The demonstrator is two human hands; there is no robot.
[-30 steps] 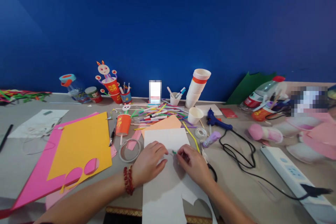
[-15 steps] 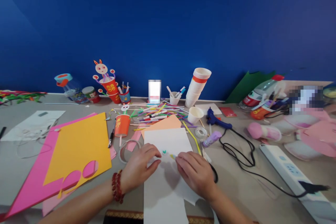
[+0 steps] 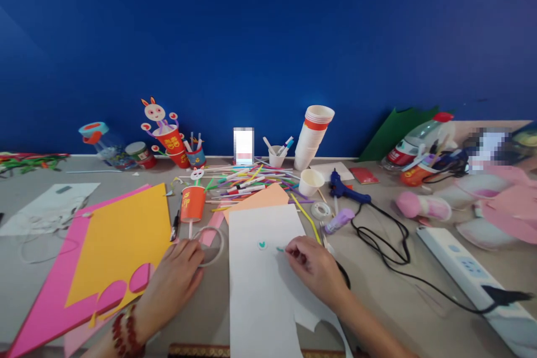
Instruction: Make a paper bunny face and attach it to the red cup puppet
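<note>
My left hand [image 3: 179, 274] has its fingers closed over the left edge of a white ring that looks like a roll of tape [image 3: 218, 246]. My right hand [image 3: 312, 268] is bent at the right side of a white paper sheet [image 3: 260, 285], thumb and fingers together at a small white paper piece with a green mark [image 3: 280, 249]. Left of that piece lies a small white paper disc [image 3: 262, 245] with a green heart-like mark. An upside-down orange paper cup [image 3: 193, 204] with a small white animal face stands beyond my left hand.
Yellow card [image 3: 126, 235] on pink card [image 3: 46, 296] covers the left side. Behind the sheet lie many coloured sticks and pens [image 3: 247, 182]. To the right are a blue glue gun [image 3: 350, 193] with its black cable, a purple glue stick [image 3: 339, 221] and a power strip [image 3: 465, 274].
My left hand has moved left, off the paper sheet to the roll of tape. The right hand stays at the small piece, and the green-marked disc now shows fully.
</note>
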